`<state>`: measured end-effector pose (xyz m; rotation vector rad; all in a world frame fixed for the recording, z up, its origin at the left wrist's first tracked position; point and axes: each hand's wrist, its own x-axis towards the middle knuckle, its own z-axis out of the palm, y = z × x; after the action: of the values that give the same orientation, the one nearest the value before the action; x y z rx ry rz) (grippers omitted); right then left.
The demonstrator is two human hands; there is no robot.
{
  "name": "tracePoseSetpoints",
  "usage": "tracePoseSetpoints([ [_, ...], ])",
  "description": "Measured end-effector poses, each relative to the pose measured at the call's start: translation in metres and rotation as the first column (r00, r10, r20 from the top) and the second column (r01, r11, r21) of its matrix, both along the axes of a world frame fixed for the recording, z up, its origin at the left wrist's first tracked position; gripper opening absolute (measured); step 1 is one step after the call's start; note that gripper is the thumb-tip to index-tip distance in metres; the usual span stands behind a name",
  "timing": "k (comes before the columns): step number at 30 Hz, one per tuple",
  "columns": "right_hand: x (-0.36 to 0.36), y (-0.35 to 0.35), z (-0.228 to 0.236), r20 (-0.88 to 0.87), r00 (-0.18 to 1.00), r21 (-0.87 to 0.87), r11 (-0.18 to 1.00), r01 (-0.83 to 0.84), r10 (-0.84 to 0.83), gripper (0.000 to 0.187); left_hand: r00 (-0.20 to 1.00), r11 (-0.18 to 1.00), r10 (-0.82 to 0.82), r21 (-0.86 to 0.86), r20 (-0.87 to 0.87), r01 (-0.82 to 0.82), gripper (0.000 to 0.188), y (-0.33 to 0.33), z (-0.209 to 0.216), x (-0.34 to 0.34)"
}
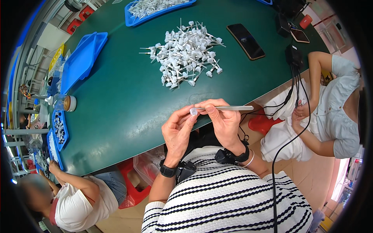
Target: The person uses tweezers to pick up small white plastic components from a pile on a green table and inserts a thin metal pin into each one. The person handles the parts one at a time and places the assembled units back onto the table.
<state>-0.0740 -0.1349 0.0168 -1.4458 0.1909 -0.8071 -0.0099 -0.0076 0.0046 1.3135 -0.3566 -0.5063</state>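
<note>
Between the thumb and fingers of my left hand (178, 130) is a small white plastic part (193, 112), its round face turned up. My right hand (222, 123) grips a slim silver metal tool (237, 108), which looks like tweezers or a small blade handle. Its inner end meets the white part, and the exact contact is hidden by my fingers. Both hands are close together above the near edge of the green table (128, 105). Farther off lies a loose heap of similar white parts with thin metal pins (186, 52).
A dark smartphone (245, 41) lies right of the heap. A blue tray (134, 20) of white parts sits at the back; stacked blue trays (79, 62) and a jar (70, 103) stand left. Black cables (295, 77) hang at right. People sit on both sides.
</note>
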Motion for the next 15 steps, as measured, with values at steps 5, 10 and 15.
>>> tracePoseSetpoints([
  [5, -0.0010, 0.0007, 0.0003, -0.011, 1.000, -0.019, 1.000, 0.009, -0.009, 0.017, 1.000, 1.000, -0.017, -0.010, -0.017, 0.017, 0.029, 0.0002, -0.0002, 0.0004],
  [10, -0.0015, 0.0015, 0.0022, -0.032, 0.999, -0.041, 0.999, 0.007, -0.008, 0.014, 0.999, 0.999, -0.024, -0.028, -0.031, 0.023, 0.028, 0.0008, -0.0005, -0.0010],
  [15, -0.0018, -0.0004, 0.0071, -0.026, 1.000, -0.139, 0.990, 0.013, -0.017, 0.013, 0.999, 1.000, -0.018, -0.020, -0.037, 0.017, 0.028, 0.0004, 0.0033, -0.0017],
])
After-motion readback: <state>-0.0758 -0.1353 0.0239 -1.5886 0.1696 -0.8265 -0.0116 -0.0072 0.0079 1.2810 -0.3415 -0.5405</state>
